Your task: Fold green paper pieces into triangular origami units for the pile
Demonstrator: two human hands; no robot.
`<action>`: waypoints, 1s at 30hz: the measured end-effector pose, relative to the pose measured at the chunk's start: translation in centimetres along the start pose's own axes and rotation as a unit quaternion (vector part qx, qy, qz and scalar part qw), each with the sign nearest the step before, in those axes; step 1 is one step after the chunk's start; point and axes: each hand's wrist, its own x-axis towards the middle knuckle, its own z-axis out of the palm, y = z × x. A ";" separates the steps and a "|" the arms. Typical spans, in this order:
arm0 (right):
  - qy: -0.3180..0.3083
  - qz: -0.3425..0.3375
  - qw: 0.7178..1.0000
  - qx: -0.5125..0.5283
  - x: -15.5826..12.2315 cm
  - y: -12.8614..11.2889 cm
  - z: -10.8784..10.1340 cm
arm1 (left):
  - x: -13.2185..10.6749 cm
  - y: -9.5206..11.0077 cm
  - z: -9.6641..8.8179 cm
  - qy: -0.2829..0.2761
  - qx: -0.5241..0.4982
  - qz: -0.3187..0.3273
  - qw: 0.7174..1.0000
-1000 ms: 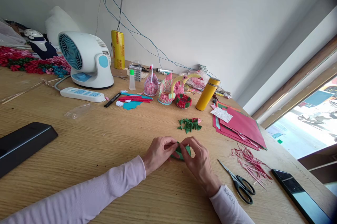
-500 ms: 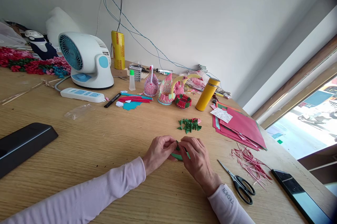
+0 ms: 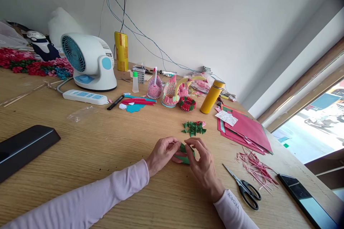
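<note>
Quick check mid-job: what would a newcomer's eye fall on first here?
Probably the white-and-blue fan toward the wooden table's back left, then the yellow-necked folded-paper swan, left of the yellow flask. Nearer, the left hand holds green paper, with the right hand at its right side.

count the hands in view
2: the left hand at the left of the green paper, the right hand at its right. No other hand shows.
</note>
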 end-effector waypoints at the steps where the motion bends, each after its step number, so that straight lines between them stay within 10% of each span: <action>1: 0.001 0.037 0.999 0.022 0.0 0.0 0.1 | 0.0 0.0 0.0 -0.003 0.004 0.006 1.000; 11: -0.023 0.190 0.960 0.204 0.0 0.7 0.7 | -0.1 0.0 0.1 -0.009 0.017 0.025 0.999; 30: -0.055 0.151 0.967 0.199 0.1 0.8 0.1 | 0.0 0.4 0.0 -0.041 0.009 0.002 0.999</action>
